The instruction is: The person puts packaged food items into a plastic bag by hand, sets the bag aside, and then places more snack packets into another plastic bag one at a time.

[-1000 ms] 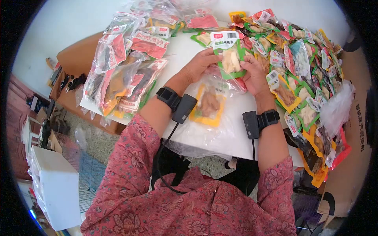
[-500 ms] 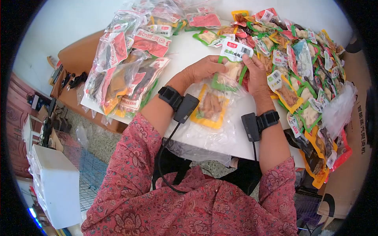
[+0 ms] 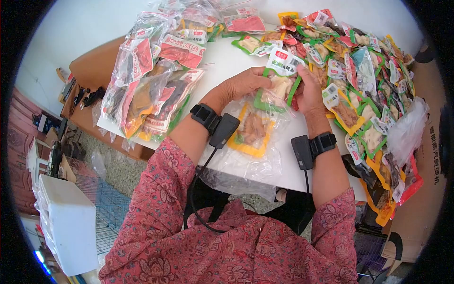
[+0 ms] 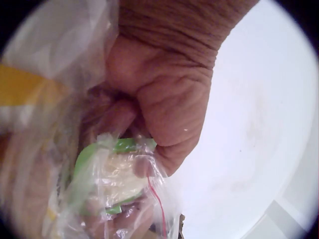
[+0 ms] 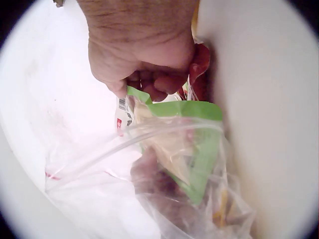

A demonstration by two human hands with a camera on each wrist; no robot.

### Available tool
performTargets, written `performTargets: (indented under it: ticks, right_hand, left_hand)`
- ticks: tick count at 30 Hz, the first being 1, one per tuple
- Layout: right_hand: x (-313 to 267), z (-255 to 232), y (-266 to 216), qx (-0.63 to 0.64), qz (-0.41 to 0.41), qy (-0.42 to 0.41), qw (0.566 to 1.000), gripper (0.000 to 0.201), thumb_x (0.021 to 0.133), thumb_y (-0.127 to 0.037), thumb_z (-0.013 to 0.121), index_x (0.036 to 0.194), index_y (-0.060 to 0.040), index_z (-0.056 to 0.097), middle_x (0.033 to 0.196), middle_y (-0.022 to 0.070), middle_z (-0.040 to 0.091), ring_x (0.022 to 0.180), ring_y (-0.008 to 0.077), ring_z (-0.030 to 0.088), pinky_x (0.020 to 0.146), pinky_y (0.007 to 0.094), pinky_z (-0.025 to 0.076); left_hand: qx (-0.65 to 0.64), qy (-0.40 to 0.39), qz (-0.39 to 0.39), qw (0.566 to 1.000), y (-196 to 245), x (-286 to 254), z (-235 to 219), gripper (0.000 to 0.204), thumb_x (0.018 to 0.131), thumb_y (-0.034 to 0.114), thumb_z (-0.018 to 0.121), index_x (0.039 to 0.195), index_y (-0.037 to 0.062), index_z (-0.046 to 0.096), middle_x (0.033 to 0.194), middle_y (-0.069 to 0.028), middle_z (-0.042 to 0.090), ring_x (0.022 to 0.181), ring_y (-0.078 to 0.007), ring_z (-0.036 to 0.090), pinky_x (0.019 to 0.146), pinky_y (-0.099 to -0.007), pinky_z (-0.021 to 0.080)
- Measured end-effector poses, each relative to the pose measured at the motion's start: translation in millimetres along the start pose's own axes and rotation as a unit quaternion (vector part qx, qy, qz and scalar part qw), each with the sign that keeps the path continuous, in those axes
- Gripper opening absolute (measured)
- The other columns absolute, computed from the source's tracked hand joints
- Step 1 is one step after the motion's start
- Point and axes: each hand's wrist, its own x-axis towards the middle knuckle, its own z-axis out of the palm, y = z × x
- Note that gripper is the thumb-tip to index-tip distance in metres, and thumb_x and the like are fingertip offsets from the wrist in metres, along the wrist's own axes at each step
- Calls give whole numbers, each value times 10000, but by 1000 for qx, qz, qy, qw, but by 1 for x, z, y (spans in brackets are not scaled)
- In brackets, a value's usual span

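My left hand (image 3: pixel 241 85) and right hand (image 3: pixel 309 92) pinched the green snack packet (image 3: pixel 279 87), feeding it into the clear bag (image 3: pixel 250 156) opening toward six o'clock.

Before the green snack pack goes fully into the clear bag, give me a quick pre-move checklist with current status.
1. Left hand grips the clear bag at its mouth: ok.
2. Right hand has a grip on the green snack pack: ok.
3. Pack's lower end is inside the bag mouth: ok, seen in the right wrist view.
4. Yellow snack pack is already in the bag: ok.
5. Bag free of tears: cannot tell.
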Motion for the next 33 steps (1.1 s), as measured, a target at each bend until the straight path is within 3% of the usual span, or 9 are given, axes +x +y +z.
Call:
performTargets:
  ticks: [5, 15, 17, 21, 23, 24, 27, 29, 33]
  right_hand:
    - [1, 0, 1, 18, 0, 1, 1000, 200, 840, -223, 517, 876, -29, 554, 746, 34, 546, 660, 128, 538, 605, 269, 472]
    - [-2, 4, -1, 27, -12, -17, 999, 201, 840, -215, 515, 897, -26, 556, 773, 23, 550, 679, 113, 524, 622, 261, 466]
    - [0, 0, 0, 21, -11, -16, 1000, 204, 839, -217, 517, 899, -26, 557, 778, 25, 552, 678, 114, 524, 626, 262, 467]
    - [3, -2, 2, 21, -4, -3, 1000, 210, 833, -222, 527, 900, -27, 563, 783, 30, 557, 674, 117, 524, 621, 258, 465]
    - [5, -3, 3, 11, -13, 4, 1000, 212, 832, -225, 531, 900, -27, 565, 777, 32, 557, 669, 119, 523, 612, 255, 462]
    - [5, -4, 4, 2, -22, 10, 1000, 215, 830, -227, 534, 899, -27, 566, 771, 34, 557, 663, 121, 522, 602, 251, 460]
    - [4, 0, 3, 3, -32, 25, 999, 203, 830, -220, 536, 895, -30, 567, 758, 26, 557, 651, 112, 516, 579, 235, 453]
    - [4, -2, 3, 6, -26, 15, 1000, 196, 831, -215, 536, 891, -31, 567, 753, 19, 555, 649, 106, 513, 574, 231, 452]
    - [4, -4, 3, 13, -17, 2, 1000, 173, 831, -197, 535, 885, -35, 564, 741, 3, 550, 649, 90, 509, 565, 221, 450]
  left_hand:
    - [44, 21, -11, 999, -3, 2, -3, 336, 732, 169, 552, 1064, 116, 546, 771, 60, 554, 558, -9, 434, 447, -150, 288]
    - [62, 32, -22, 997, -2, 2, -3, 342, 725, 175, 566, 1063, 132, 550, 746, 76, 540, 543, -1, 395, 443, -149, 251]
    - [60, 24, -30, 997, 0, 0, -4, 326, 723, 177, 555, 1041, 103, 559, 837, 13, 539, 714, -80, 474, 616, -203, 383]
    - [21, -1, -6, 1000, -15, 11, -13, 331, 726, 175, 551, 1049, 103, 555, 836, 10, 538, 710, -82, 472, 616, -204, 383]
    - [41, -12, -11, 999, -15, 12, -15, 401, 766, 110, 539, 1156, 45, 472, 1033, -69, 580, 866, -143, 591, 740, -246, 485]
    - [41, -12, -11, 999, -15, 12, -15, 401, 766, 110, 539, 1156, 45, 472, 1033, -69, 580, 866, -143, 591, 740, -246, 485]
    - [38, -15, -3, 999, -15, 12, -15, 403, 756, 118, 543, 1150, 57, 480, 997, -46, 588, 810, -109, 586, 646, -211, 474]
    - [67, -13, -4, 998, -11, 9, -14, 415, 742, 129, 547, 1148, 69, 486, 956, -17, 592, 731, -69, 562, 541, -172, 415]
    - [75, -4, 1, 997, -8, 7, -11, 420, 730, 138, 549, 1142, 79, 495, 917, 9, 592, 666, -37, 522, 475, -146, 336]
